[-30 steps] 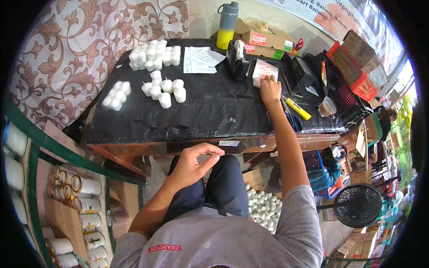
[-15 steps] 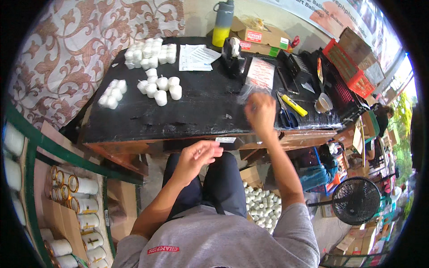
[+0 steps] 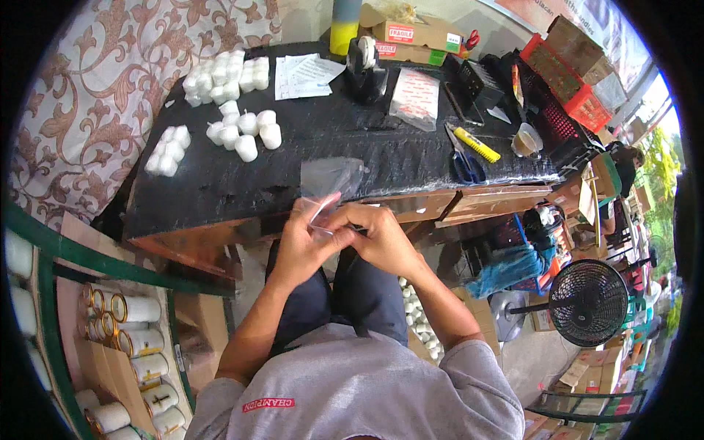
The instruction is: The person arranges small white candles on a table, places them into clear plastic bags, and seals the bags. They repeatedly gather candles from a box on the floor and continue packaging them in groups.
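Note:
A clear plastic bag is pinched between my hands, just in front of the table's near edge. My left hand grips its lower end, and the fingers of my right hand close on the same end. The bag looks flat, with its far part standing up over the tabletop. Beyond it, to the left, lies a loose cluster of small white candles. Wrapped packs of white candles sit behind that cluster, and another wrapped pack lies at the left.
On the black table are papers, a tape dispenser, a stack of plastic bags, scissors, a yellow cutter and a red crate. A fan stands at right; jar candles fill a left shelf.
My right hand has come back from the bag stack toward my left hand, bringing a clear plastic bag. Both hands now hold it. The view has shifted slightly.

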Demonstrator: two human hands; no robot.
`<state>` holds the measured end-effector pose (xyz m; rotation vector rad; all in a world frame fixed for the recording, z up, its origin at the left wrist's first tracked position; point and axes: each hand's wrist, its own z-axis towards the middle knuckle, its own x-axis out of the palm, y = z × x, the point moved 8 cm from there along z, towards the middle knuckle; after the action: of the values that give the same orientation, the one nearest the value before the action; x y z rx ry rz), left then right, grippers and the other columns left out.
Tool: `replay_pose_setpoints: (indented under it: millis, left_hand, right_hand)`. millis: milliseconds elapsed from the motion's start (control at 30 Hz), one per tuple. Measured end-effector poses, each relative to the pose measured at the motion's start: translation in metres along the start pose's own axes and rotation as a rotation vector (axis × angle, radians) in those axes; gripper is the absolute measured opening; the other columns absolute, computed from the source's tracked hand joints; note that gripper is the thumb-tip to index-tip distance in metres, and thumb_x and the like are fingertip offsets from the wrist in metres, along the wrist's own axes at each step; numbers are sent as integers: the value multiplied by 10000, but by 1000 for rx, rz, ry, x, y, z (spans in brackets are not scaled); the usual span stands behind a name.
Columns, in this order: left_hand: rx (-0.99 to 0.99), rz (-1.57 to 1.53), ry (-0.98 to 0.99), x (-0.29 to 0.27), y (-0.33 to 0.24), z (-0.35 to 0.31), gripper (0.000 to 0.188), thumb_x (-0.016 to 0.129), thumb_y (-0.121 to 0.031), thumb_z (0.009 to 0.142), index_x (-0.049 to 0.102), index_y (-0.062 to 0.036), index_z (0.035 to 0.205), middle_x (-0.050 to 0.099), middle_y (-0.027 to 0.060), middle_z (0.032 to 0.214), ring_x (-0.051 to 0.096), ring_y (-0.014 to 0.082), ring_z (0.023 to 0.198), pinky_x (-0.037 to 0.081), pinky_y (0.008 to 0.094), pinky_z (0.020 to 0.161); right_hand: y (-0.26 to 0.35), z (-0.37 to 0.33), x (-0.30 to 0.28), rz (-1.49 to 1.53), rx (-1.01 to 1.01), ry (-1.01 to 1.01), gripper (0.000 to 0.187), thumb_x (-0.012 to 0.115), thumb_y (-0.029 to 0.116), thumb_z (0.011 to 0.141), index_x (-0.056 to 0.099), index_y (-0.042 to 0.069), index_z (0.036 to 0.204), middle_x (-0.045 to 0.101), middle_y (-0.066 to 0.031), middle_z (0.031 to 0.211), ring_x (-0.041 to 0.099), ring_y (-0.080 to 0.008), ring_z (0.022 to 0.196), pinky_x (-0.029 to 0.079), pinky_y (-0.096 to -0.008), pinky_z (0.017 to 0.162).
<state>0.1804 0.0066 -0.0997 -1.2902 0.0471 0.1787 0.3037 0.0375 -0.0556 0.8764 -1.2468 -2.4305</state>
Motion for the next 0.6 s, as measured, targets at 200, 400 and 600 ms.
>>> replay_pose_setpoints:
  millis: [200, 400, 600]
  left_hand:
    - [18, 204, -90, -22, -7, 8, 316, 745, -150, 914, 652, 21, 1162, 639, 59, 943, 621, 118, 822, 503, 271, 728]
    - [126, -168, -188, -9, -37, 32, 361, 750, -122, 910, 596, 39, 1193, 665, 72, 1046, 650, 116, 924, 545, 252, 736]
    - [331, 159, -206, -10, -78, 42, 292, 795, -74, 855, 693, -6, 1119, 693, 53, 1044, 658, 106, 870, 560, 237, 704]
  right_hand:
    - [-4, 12, -15, 1, 202, -235, 80, 675, -62, 865, 655, -34, 937, 693, -86, 887, 663, -114, 845, 550, -284, 759]
    - [20, 30, -26, -148, -1, -337, 273, 686, -95, 747, 499, 11, 915, 648, -129, 803, 678, -240, 733, 541, -344, 670]
    - [23, 48, -41, -63, 144, -205, 331, 730, -71, 755, 485, 20, 958, 630, -93, 768, 597, -128, 699, 509, -297, 645]
